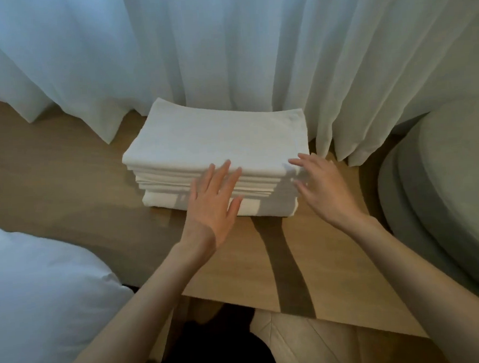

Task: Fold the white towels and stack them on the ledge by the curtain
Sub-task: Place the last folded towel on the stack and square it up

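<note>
Head view: a stack of folded white towels (217, 152) sat on the wooden ledge (307, 250) against the curtain (224, 42).
Soft and limp, it looked best lifted from underneath; left hand (211, 205) and right hand (320, 187) lay open, fingers spread, at its front edge, gripping nothing.

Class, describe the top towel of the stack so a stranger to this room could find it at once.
Start at the sheer curtain hanging across the back, then drop to the wooden ledge below it, where a stack of folded white towels sits. The top towel is the flat, uncovered one, with the left hand and right hand open at its near edge.
</note>
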`<state>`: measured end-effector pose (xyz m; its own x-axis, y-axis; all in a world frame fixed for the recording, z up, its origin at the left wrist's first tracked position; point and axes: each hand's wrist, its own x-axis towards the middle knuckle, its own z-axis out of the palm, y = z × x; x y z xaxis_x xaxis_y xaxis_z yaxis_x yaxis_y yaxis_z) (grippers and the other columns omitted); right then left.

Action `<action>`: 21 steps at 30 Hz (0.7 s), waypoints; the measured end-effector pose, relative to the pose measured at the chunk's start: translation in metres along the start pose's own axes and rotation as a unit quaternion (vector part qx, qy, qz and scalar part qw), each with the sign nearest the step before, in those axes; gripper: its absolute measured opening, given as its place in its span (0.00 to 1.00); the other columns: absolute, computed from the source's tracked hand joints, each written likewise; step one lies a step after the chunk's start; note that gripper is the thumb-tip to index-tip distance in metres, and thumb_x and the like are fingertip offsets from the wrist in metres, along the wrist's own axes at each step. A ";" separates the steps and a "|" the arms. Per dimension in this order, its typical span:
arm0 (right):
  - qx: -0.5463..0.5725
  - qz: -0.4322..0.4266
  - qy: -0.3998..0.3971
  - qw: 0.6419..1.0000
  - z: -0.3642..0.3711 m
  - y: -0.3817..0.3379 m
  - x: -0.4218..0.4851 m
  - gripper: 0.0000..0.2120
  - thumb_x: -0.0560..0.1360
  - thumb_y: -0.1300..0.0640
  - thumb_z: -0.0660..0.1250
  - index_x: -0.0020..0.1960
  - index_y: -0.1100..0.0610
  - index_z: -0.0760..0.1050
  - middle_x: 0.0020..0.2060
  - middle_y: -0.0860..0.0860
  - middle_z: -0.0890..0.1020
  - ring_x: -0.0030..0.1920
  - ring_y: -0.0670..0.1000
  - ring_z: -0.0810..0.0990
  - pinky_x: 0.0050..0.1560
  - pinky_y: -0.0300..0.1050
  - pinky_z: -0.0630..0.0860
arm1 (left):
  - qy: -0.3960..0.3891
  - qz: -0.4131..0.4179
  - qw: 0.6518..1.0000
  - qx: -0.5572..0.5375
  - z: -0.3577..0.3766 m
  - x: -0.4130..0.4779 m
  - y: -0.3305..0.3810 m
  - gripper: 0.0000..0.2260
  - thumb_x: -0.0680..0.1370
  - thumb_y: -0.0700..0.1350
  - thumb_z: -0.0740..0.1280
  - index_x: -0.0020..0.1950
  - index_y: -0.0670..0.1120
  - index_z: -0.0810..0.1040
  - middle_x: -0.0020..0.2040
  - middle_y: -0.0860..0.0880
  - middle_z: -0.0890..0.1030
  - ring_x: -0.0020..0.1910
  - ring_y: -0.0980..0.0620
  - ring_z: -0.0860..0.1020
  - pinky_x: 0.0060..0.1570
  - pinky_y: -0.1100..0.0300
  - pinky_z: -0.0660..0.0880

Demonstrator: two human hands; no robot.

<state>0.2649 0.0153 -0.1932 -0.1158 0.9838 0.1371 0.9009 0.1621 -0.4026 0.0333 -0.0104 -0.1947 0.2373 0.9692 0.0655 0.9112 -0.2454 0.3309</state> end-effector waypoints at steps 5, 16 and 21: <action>0.012 -0.038 0.100 0.994 0.042 0.032 0.009 0.20 0.78 0.53 0.65 0.69 0.50 0.69 0.69 0.49 0.71 0.71 0.49 0.66 0.69 0.44 0.60 | 0.087 0.083 0.992 0.048 0.038 0.038 -0.022 0.25 0.81 0.59 0.48 0.77 0.54 0.55 0.78 0.50 0.55 0.78 0.49 0.47 0.74 0.42 0.39; -0.016 -0.138 0.156 0.978 0.061 0.048 0.010 0.23 0.78 0.55 0.65 0.71 0.50 0.64 0.69 0.52 0.69 0.64 0.52 0.73 0.58 0.47 0.75 | 0.212 0.218 0.942 0.140 0.072 0.077 -0.028 0.23 0.79 0.57 0.59 0.72 0.51 0.67 0.64 0.48 0.76 0.63 0.47 0.74 0.70 0.43 0.58; -0.091 -0.172 0.140 0.971 0.053 0.039 0.011 0.24 0.77 0.63 0.66 0.71 0.56 0.64 0.68 0.56 0.70 0.57 0.57 0.77 0.51 0.51 0.78 | 0.234 0.244 0.926 0.168 0.074 0.081 -0.021 0.24 0.81 0.54 0.60 0.74 0.45 0.64 0.64 0.45 0.76 0.61 0.43 0.75 0.65 0.46 0.65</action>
<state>0.2763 0.0365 -0.2552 -0.3277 0.8104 0.4856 0.8912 0.4358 -0.1260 0.0585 0.0721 -0.2659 0.5473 0.6241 0.5576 0.8063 -0.5718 -0.1515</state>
